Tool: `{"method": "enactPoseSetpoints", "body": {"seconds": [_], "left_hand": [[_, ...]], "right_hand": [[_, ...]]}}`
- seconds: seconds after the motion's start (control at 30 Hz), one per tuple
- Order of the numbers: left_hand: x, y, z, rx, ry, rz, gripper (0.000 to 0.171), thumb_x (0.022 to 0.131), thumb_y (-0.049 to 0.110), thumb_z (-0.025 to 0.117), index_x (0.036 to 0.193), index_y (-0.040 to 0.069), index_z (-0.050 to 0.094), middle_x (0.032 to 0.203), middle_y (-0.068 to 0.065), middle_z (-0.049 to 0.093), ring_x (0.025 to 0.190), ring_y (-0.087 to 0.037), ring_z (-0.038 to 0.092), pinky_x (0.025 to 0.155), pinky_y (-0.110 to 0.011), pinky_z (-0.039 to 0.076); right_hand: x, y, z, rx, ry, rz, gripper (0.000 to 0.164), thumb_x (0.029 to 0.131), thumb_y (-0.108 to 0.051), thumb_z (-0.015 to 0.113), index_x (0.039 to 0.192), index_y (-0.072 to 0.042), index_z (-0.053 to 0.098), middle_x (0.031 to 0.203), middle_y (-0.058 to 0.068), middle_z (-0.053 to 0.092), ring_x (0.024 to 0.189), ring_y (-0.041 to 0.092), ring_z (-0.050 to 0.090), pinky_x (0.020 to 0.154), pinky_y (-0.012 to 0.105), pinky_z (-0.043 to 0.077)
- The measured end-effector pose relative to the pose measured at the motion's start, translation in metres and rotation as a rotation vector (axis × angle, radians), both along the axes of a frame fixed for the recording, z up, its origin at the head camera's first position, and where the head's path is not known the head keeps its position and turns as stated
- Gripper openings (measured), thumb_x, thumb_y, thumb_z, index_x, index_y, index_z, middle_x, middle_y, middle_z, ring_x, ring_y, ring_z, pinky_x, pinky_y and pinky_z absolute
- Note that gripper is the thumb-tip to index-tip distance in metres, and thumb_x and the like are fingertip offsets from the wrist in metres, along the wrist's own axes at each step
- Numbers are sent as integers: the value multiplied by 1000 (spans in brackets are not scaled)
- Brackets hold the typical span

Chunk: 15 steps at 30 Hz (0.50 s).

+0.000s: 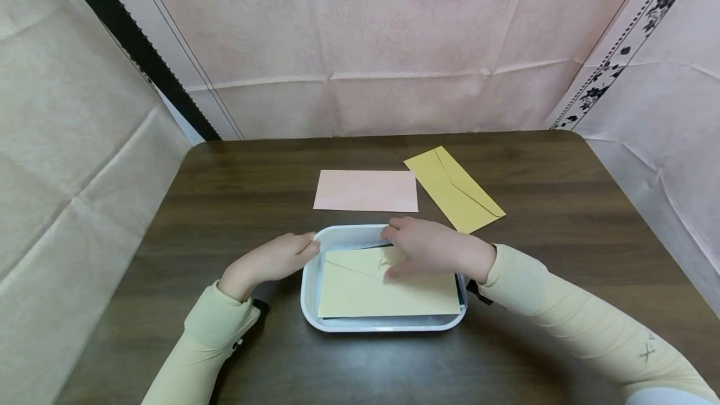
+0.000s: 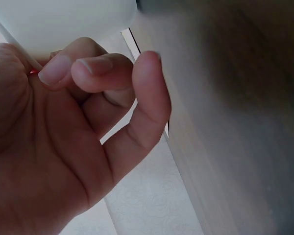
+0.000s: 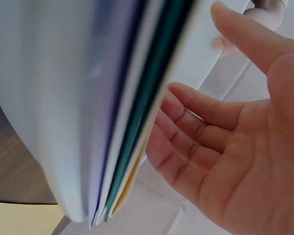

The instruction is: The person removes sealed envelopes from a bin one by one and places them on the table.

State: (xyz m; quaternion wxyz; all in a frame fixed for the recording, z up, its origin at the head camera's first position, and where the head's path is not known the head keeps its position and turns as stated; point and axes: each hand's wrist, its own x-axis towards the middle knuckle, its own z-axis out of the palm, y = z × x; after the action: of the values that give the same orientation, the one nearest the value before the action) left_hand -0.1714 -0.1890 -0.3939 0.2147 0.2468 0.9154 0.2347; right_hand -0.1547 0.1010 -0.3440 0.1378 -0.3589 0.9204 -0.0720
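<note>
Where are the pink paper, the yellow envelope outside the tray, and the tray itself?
Pink paper [image 1: 366, 190]: head view, middle of its upper face.
Yellow envelope [image 1: 454, 189]: head view, middle of its flap side.
Tray [image 1: 388, 329]: head view, its near rim.

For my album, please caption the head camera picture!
Left hand at a pale tray, right hand over its cream envelope, pink paper and yellow envelope beyond.

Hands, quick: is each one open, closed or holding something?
Left hand: holding the tray by its rim.
Right hand: open over the cream envelope, holding nothing.
</note>
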Motion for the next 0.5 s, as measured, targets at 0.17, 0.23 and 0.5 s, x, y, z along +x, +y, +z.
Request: {"method": "enactPoseSetpoints", "body": {"seconds": [0.17, 0.23, 0.5], "left_hand": [[1, 0, 1, 4, -4, 0, 35, 103, 33, 31, 117, 12, 55, 99, 1, 57, 89, -14, 51, 83, -33, 42], [1, 0, 1, 1, -5, 2, 35, 103, 33, 31, 117, 12, 55, 99, 1, 57, 88, -14, 51, 83, -33, 42], [1, 0, 0, 4, -5, 4, 34, 103, 33, 31, 115, 12, 55, 97, 1, 56, 88, -14, 51, 82, -33, 42]], "right_hand": [[1, -1, -3, 41, 23, -8, 64, 76, -52, 70, 121, -9, 59, 107, 0, 52, 92, 13, 48, 81, 30, 43], [1, -1, -5, 43, 33, 0, 63, 76, -50, 71, 121, -7, 59, 107, 1, 53, 92, 15, 48, 81, 31, 43], [3, -4, -6, 82, 72, 36, 58, 80, -46, 69, 119, -4, 59, 112, 7, 56, 99, 22, 51, 87, 34, 42]]}}
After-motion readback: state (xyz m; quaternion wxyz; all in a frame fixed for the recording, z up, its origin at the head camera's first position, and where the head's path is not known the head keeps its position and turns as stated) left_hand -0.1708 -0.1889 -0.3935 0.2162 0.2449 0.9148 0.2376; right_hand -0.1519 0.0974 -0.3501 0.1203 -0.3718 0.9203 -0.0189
